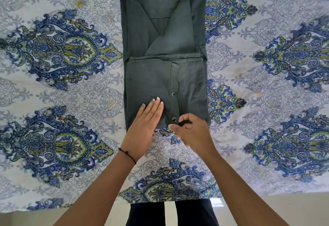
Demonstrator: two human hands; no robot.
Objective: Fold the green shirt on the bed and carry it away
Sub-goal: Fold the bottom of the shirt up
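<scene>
Shirt [163, 51] lies on the bed [71, 87]; both hands apparently rest at its near edge.

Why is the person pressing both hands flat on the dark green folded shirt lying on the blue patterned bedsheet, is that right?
Not quite. Only the left hand lies flat on the dark green folded shirt. The right hand is curled, pinching the shirt's near edge by the lower snap button. The head view shows this. The shirt does lie on the blue patterned bedsheet.
</scene>
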